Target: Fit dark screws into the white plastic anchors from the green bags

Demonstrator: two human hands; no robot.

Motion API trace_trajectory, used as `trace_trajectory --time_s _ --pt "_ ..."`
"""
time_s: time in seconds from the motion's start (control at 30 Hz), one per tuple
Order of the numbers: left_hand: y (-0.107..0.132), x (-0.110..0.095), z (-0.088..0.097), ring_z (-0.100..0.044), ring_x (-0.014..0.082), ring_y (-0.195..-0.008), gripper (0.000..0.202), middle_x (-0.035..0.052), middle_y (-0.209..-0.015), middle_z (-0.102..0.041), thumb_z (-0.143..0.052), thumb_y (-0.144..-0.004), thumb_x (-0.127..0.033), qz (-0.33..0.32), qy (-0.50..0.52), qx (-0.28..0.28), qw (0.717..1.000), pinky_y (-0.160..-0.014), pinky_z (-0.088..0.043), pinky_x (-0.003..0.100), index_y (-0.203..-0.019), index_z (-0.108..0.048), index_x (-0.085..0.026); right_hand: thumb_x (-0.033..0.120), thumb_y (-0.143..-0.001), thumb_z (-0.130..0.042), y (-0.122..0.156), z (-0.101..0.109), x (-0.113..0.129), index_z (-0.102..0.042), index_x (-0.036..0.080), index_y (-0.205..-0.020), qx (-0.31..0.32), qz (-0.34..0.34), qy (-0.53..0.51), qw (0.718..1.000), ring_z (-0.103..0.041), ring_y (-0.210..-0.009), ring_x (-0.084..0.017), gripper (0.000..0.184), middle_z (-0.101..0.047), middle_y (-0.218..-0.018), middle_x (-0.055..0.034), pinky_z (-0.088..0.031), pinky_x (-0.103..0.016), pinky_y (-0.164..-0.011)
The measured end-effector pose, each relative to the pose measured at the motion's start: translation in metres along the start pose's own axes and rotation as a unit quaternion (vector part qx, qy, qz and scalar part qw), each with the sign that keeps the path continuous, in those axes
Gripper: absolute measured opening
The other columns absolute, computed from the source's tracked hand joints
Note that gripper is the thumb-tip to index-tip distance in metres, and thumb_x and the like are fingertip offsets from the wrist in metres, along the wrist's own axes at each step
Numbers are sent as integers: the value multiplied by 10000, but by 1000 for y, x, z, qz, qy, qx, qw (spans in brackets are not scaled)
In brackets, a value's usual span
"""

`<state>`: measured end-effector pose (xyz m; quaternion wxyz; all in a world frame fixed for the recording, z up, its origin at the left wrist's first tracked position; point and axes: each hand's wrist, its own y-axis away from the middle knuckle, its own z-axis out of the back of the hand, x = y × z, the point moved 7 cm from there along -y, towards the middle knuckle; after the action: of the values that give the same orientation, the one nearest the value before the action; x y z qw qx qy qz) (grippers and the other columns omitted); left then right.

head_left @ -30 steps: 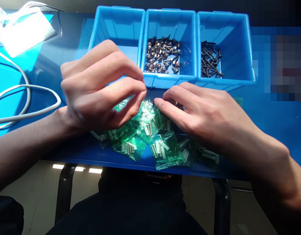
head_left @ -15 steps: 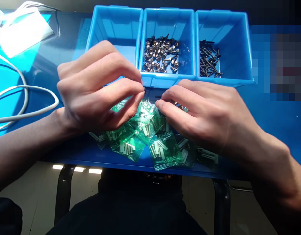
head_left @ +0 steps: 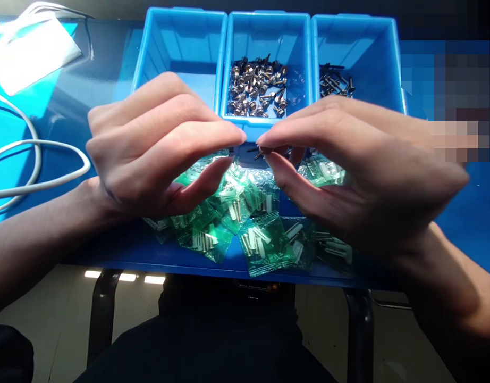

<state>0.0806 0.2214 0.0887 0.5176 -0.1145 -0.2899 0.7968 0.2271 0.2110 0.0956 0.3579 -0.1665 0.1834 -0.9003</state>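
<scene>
My right hand (head_left: 348, 159) pinches a small dark screw (head_left: 263, 152) between thumb and forefinger, just in front of the middle bin. My left hand (head_left: 161, 149) is beside it on the left, thumb and forefinger apart, with no item clearly visible between them. Under both hands lies a heap of green clear packets (head_left: 264, 244) holding white wall plugs and screws. The middle blue bin (head_left: 269, 32) contains shiny hex-head screws (head_left: 255, 88). Dark screws (head_left: 335, 82) lie in the right blue bin (head_left: 356, 32), partly covered by my right hand.
A third blue bin (head_left: 185, 32) stands at the left of the row, its lower part hidden by my left hand. On the left, a white cable (head_left: 37, 141) loops over the blue table (head_left: 121, 247) near a white sheet (head_left: 37, 53). The table's front edge runs above my lap.
My left thumb and forefinger have parted from their pinch. My right hand has lifted and turned, and its fingertips now hold a dark screw near the left hand.
</scene>
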Motion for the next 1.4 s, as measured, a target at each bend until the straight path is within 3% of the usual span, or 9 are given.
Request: trace_trajectory --time_s 0.13,0.3,0.47,0.67,0.87,0.97,1.1,1.27,1.4 --pt "1 -5 0 -678 206 -920 408 16 -1043 -653 -619 -831 -294 -37 -16 -1 999 -669 -585 352 -1204 -518 -163 143 -936 -515 -2 8 1 -681 140 -1097 -42 -1 -56 998 -621 -905 -85 232 -693 -993 -56 -492 -229 -779" --pt "4 4 -2 -674 176 -952 450 -42 -1084 -631 -550 -877 -368 5 -37 12 999 -718 -598 359 -1306 -425 -311 217 -988 -447 -2 9 -2 -693 226 -1060 -49 -28 -108 993 -624 -858 -78 257 -702 -960 -2 -498 -259 -724" --pt "5 -2 -3 -667 200 -956 577 5 -1098 -630 -628 -838 -392 -46 -17 19 999 -690 -579 352 -1350 -414 -234 292 -987 -454 -1 0 -3 -622 259 -1190 41 -45 -82 995 -649 -991 -106 265 -707 -1082 30 -519 -258 -827" --pt "5 0 -1 -657 178 -993 384 -24 -1084 -618 -504 -908 -381 12 -12 9 1000 -747 -565 361 -1272 -491 -260 263 -984 -449 -3 8 -5 -677 326 -1063 -21 -52 -119 991 -660 -915 -103 250 -719 -989 43 -524 -257 -729" --pt "3 4 4 -667 243 -906 471 65 -1042 -668 -696 -745 -272 -17 -33 8 999 -709 -540 394 -1186 -558 -182 393 -965 -389 -9 -16 -20 -674 313 -1138 140 -128 -196 962 -669 -844 -172 342 -720 -995 -30 -558 -318 -734" --pt "3 9 7 -662 229 -875 435 63 -1011 -658 -680 -753 -283 -9 -54 -3 999 -715 -534 387 -1159 -563 -180 409 -943 -465 -4 -2 -32 -687 270 -1087 30 -228 -198 953 -667 -768 -190 299 -714 -941 -50 -571 -358 -668" --pt "4 17 10 -649 214 -908 400 49 -1030 -658 -612 -808 -309 29 -80 1 996 -756 -532 391 -1189 -536 -214 286 -894 -606 2 16 -30 -700 134 -990 -119 -202 -242 941 -671 -764 -193 202 -706 -924 -82 -567 -343 -608" --pt "2 17 11 -648 191 -837 370 43 -972 -668 -641 -779 -285 17 -92 -30 995 -711 -533 351 -1129 -574 -189 253 -899 -606 6 13 -39 -708 105 -1060 -174 -213 -287 917 -680 -712 -198 241 -721 -923 -105 -588 -353 -602" --pt "0 14 11 -652 177 -826 312 39 -946 -676 -636 -785 -254 8 -100 -50 994 -684 -544 331 -1084 -593 -177 132 -903 -559 5 8 -43 -653 132 -1159 -183 -228 -404 867 -680 -1029 -271 273 -685 -1130 -115 -603 -470 -881"
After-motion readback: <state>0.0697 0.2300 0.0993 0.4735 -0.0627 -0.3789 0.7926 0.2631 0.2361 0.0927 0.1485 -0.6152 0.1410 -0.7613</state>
